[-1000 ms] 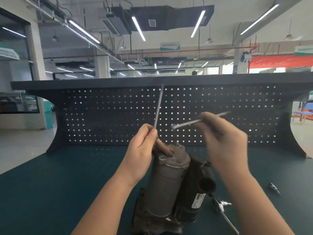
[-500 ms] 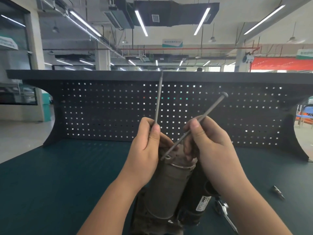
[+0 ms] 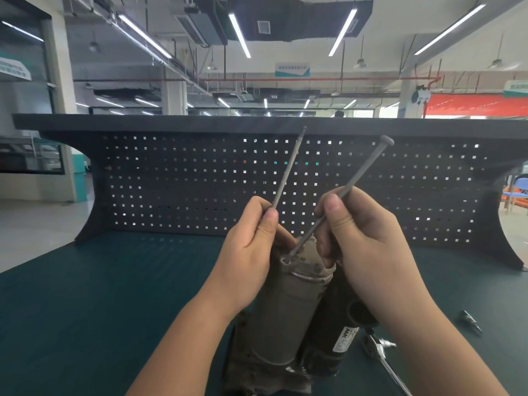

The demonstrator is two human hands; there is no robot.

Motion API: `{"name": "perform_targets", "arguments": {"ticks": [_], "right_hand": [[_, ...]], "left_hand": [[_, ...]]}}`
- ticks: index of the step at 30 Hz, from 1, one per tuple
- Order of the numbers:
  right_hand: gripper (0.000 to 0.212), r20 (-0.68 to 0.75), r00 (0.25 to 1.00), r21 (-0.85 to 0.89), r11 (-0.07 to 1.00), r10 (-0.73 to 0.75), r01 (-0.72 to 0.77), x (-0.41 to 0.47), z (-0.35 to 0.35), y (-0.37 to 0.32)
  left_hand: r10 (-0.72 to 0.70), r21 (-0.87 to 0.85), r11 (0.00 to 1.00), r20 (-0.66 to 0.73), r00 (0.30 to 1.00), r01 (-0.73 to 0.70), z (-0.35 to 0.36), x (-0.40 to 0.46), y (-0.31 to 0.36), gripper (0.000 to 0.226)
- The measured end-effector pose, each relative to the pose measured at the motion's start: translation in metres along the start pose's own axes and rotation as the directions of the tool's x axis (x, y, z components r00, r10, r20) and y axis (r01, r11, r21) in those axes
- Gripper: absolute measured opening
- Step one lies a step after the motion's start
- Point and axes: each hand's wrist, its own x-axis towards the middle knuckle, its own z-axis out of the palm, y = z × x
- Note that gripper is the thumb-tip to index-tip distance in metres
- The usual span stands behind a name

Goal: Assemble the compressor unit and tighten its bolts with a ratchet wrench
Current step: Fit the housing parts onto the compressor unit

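Two bolts: both long, thin, grey, one per hand, crossing the view above the compressor.
Compressor unit (image 3: pixel 288 307): stands tilted on the green bench mat (image 3: pixel 100 295), grey cylinder on the left, black motor body with a white label beside it on the right.
Left hand (image 3: pixel 251 250): fingers curled round the lower end of the left bolt (image 3: pixel 287 172), thumb pressed on the shaft; hand sits against the top of the grey cylinder. Bolt points up, leaning slightly right.
Right hand (image 3: pixel 363 247): thumb and fingers pinch the right bolt (image 3: pixel 347 192) around mid-shaft. Round head is up and to the right, tip is down at a hole in the cylinder's top cap; can't tell how far in it sits.
Ratchet wrench (image 3: pixel 381 352): lies on the mat just right of the compressor base, partly hidden by the right forearm.
Socket bit (image 3: pixel 471 325): small dark piece on the mat, further right, apart from the wrench.
Pegboard (image 3: pixel 200 181): dark perforated back panel behind the bench.
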Motion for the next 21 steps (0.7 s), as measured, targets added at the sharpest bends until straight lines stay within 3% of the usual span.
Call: {"name": "perform_targets", "arguments": {"ticks": [5,13,17,21], "right_hand": [[0.032,0.061,0.996,-0.022,0.997,0.070,-0.069,0.001,-0.005,-0.009],[0.020,0.120,0.988,-0.065,0.994,0.099,-0.091,0.000,0.000,-0.003],[0.023,0.209,0.963,-0.280,0.954,0.168,-0.106,-0.005,0.010,0.002],[0.011,0.061,0.991,-0.263,0.959,0.122,-0.102,-0.004,0.008,-0.003]], "left_hand": [[0.007,0.027,1.000,0.017,1.000,-0.008,0.000,-0.001,0.001,0.023],[0.053,0.012,0.999,0.027,0.998,-0.053,0.003,-0.002,0.005,0.020],[0.062,0.074,0.995,0.003,0.998,-0.062,0.002,-0.002,0.005,0.023],[0.062,0.044,0.997,0.011,0.998,-0.062,0.002,-0.003,0.007,0.020]]}}
